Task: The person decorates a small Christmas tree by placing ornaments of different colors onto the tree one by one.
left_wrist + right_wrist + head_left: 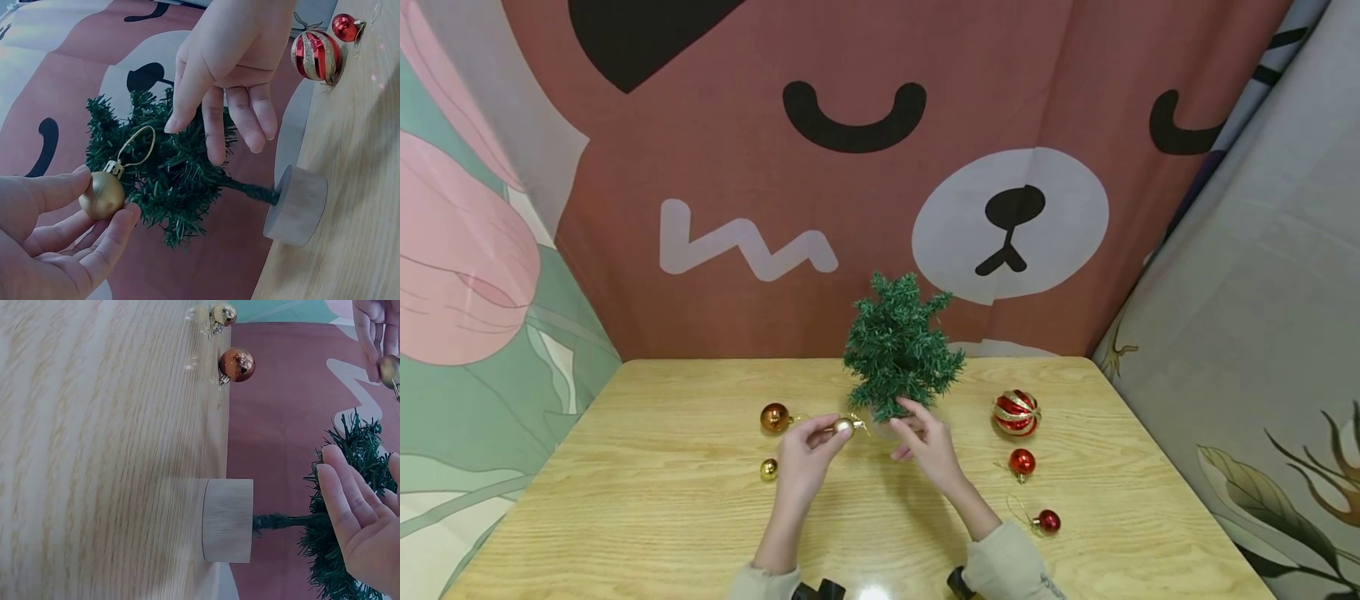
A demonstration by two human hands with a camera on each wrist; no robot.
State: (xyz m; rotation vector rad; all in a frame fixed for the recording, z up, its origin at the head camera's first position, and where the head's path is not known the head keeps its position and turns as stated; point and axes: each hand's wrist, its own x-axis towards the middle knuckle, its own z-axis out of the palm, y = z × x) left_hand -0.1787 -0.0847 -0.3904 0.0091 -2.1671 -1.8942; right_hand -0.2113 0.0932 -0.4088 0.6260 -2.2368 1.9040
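Observation:
Between its thumb and fingers my left hand (806, 461) pinches a matte gold Christmas ball (102, 195). A gold cord loop (139, 146) rises from the ball's cap, in front of the branches in the left wrist view. A small green artificial Christmas tree (901, 346) stands upright on a round pale wooden base (229, 520). Close in front of its lower branches is my right hand (928, 443), fingers loosely extended and nothing held. In the left wrist view the right hand's fingers (214, 125) overlap the foliage.
Left of the tree on the wooden table (685, 517) lie a copper-coloured ball (774, 417) and a small shiny gold ball (769, 469). To the right are a striped red-and-gold ball (1017, 413), a red ball (1022, 462) and a dark red ball (1047, 522). A printed curtain (737, 317) hangs behind.

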